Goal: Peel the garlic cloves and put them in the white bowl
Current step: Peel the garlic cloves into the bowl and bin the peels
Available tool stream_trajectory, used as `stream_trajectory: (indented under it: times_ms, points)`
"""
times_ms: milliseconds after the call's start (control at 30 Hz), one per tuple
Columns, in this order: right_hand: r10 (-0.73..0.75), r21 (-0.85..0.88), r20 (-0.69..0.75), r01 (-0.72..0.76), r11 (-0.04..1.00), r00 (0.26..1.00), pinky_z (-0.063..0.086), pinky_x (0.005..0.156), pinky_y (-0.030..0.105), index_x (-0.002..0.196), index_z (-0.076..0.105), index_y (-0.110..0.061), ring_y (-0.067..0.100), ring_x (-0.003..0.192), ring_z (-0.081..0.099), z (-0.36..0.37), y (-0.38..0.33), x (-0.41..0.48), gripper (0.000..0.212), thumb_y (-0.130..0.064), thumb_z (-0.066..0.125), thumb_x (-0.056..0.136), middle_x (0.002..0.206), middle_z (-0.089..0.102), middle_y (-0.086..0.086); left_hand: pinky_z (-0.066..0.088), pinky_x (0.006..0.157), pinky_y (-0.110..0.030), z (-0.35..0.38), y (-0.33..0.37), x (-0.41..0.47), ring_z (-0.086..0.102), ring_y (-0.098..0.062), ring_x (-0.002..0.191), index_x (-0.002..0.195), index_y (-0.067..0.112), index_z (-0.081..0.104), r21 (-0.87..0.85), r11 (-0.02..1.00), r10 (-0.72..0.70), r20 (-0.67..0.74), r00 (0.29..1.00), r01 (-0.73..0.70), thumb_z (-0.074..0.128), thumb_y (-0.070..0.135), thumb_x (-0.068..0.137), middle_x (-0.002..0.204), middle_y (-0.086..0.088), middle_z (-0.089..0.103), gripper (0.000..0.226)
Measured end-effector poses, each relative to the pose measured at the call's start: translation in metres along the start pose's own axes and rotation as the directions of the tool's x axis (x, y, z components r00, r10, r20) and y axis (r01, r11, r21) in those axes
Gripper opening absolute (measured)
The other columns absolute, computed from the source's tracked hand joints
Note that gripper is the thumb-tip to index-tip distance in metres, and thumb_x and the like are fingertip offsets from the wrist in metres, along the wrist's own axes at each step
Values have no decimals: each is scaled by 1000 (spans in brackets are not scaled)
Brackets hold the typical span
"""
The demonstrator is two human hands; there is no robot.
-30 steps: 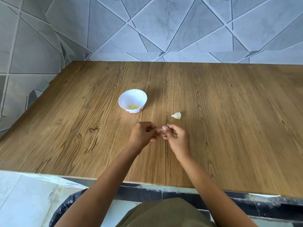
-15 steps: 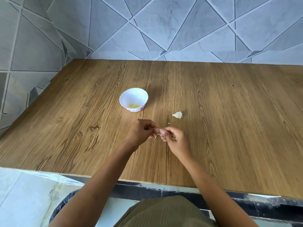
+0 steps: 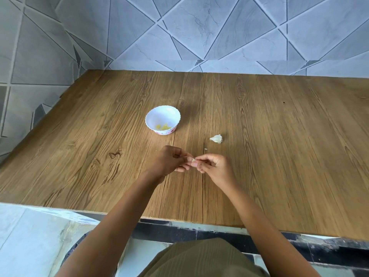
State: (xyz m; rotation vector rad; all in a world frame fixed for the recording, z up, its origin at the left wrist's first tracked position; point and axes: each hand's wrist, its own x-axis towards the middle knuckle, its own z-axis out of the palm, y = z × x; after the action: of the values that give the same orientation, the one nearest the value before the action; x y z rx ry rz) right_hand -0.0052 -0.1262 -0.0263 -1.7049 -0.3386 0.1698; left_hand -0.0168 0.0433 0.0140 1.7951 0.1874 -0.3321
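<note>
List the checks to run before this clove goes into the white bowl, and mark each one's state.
1. Grip: left hand and right hand both pinch the garlic clove: ok.
2. Clove fully peeled: fingers hide most of it: cannot tell.
3. White bowl upright on the table: ok.
4. Room in the bowl: only a few peeled cloves at the bottom: ok.
5. Way to the bowl: nothing lies between it and the hands: ok.
6. All garlic peeled: one garlic piece lies right of the bowl: not ok.

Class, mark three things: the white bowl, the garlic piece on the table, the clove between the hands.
white bowl (image 3: 162, 114), head view, bare inner wall.
garlic piece (image 3: 216, 138), head view, its middle.
clove (image 3: 193, 159), head view, its pale visible tip.
</note>
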Motion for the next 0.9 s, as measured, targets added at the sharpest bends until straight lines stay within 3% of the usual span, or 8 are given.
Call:
stream_trajectory:
  times_ms: [67, 133, 300, 567, 767, 900]
  points:
    - [-6, 15, -14, 7, 1000, 1000, 52, 59, 22, 80, 69, -32, 6, 60, 61, 1, 0, -2, 6, -30, 71, 75, 64, 67, -6, 54, 58, -15, 4, -1, -2, 64, -5, 59, 86, 4, 68, -38, 999, -10, -18, 1000, 9, 64, 5, 87, 67, -5, 67, 4]
    - [-2, -11, -15, 2, 1000, 1000, 53, 60, 28, 81, 69, -30, 11, 61, 61, 4, 2, -5, 13, -39, 69, 71, 68, 68, -2, 53, 59, -16, 8, -4, -4, 64, -4, 58, 84, 5, 68, -32, 999, -9, -63, 998, 7, 64, 4, 87, 67, -5, 67, 5]
    - [67, 40, 27, -68, 997, 997, 51, 61, 18, 93, 69, -14, 3, 66, 64, 3, 4, -4, 9, -11, 63, 87, 76, 70, -1, 53, 64, -21, 8, -8, -4, 64, -10, 64, 83, 4, 69, -4, 999, 31, -120, 992, -32, 66, 5, 85, 71, -7, 68, 4]
    - [207, 217, 68, -217, 952, 976, 52, 61, 17, 89, 67, -8, 6, 64, 65, 3, -6, -4, 15, -7, 53, 94, 75, 70, 3, 54, 66, -19, 4, -9, -3, 66, -7, 66, 83, 9, 67, -122, 992, 12, -46, 999, -17, 62, 6, 88, 72, -2, 70, 8]
    - [152, -21, -60, -154, 988, 987, 51, 57, 19, 83, 67, -12, 7, 60, 60, 11, -5, -4, 14, -9, 57, 92, 70, 66, 2, 53, 67, -31, 17, -8, -5, 62, -14, 61, 79, 5, 70, 127, 980, 184, -279, 943, -154, 67, 0, 82, 66, -3, 67, 6]
    - [140, 92, -80, -132, 987, 987, 52, 58, 18, 84, 70, -10, 4, 61, 62, 12, -2, -7, 5, -9, 65, 86, 71, 68, 1, 52, 66, -31, 21, -7, -6, 65, -18, 62, 78, 4, 71, 222, 957, 252, -323, 912, -186, 72, 9, 80, 68, -6, 70, 5]
